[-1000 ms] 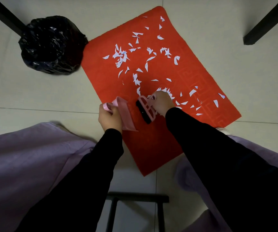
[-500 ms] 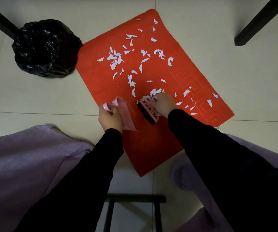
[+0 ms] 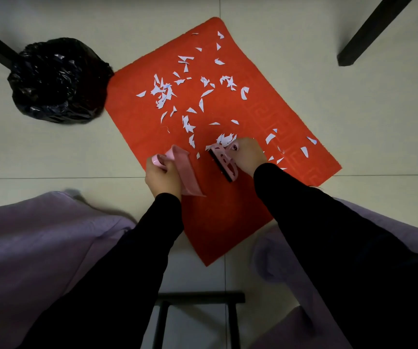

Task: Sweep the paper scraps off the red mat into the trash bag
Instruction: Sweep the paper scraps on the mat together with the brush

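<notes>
At centre frame the left hand (image 3: 162,177) gripped the dustpan (image 3: 187,172), the right hand (image 3: 247,156) the brush (image 3: 224,165); gathering seemed early, and the paper scraps (image 3: 225,140) needed pushing in.

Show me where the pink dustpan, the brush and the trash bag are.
pink dustpan (image 3: 187,172), head view, on its flat pan.
brush (image 3: 225,163), head view, on its pink back.
trash bag (image 3: 56,79), head view, on its crumpled top.

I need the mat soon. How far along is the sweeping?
Early. Only the near end of the red mat is bare. The left hand holds a pink dustpan, the right hand a pink brush at a small pile. Most paper scraps lie scattered across the mat.
</notes>
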Demonstrator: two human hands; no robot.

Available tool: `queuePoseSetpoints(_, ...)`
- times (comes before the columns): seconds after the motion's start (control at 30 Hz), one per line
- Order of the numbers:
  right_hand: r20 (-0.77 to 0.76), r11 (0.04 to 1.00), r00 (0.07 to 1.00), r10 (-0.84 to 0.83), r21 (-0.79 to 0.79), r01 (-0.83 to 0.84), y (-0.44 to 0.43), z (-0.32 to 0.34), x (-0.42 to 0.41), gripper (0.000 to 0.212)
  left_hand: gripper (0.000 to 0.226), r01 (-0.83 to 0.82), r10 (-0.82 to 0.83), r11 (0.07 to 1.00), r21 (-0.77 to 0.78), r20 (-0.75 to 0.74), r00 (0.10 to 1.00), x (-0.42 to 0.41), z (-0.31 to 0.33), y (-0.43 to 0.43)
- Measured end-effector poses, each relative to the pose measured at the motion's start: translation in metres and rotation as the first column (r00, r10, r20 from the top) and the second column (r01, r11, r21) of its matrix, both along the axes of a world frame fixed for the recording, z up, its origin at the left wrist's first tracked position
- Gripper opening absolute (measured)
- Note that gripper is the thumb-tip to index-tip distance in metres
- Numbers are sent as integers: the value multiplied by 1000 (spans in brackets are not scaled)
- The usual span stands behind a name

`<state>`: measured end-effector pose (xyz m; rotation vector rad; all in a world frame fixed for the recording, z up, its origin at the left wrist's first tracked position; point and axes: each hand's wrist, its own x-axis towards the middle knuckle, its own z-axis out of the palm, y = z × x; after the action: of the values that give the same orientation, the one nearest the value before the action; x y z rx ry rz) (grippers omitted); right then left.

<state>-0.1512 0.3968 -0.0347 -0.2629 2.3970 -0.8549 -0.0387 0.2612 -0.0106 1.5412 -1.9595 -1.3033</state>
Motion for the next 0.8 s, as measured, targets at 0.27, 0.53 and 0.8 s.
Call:
queuePoseSetpoints(0.27, -19, 987, 990, -141, -84, 139, 12, 19, 5, 30, 28, 16, -16, 1000, 1, -5, 1000, 0, 7, 8)
queuePoseSetpoints(0.53, -66, 980, 980, -187, -76, 182, 24, 23, 15, 28, 27, 64, -64, 997, 42, -7, 998, -5, 13, 22)
queuePoseSetpoints(0.8, -46, 950, 954, -295, -120, 288, 44, 28, 14, 21, 29, 89, -86, 994, 57, -56, 995, -13, 15, 36)
